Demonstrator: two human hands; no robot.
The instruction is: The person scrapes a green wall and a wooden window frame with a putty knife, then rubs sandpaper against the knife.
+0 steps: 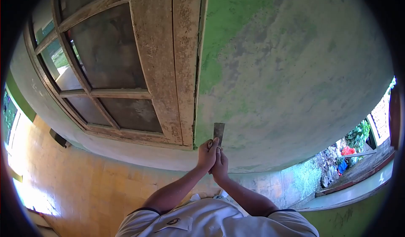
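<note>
Holding a flat-bladed scraper (218,131) between left hand (206,156) and right hand (220,164), in front of the wall (303,81), just to the right of and near the lower right corner of the wooden window frame (164,64). Lying straight out ahead of the grip, on the side away from the shirt (219,220), with hardly any sideways offset. Running lengthwise almost upright in view, leaning only slightly, roughly parallel to the right edge of the frame. Pointing the squared blade end away from the shirt, up along the wall and toward the green paint (230,21); pointing the handle end back toward the shirt. Sitting nearer the blade with the left hand, laying its thumb close to the metal; sitting lower with the right hand, pressing against the left. Wrapping fingers tightly round the handle, leaving no visible gap in the grip and hiding most of the handle. Being impossible to tell from this view: blade edge touching the wall or hovering just off it.
</note>
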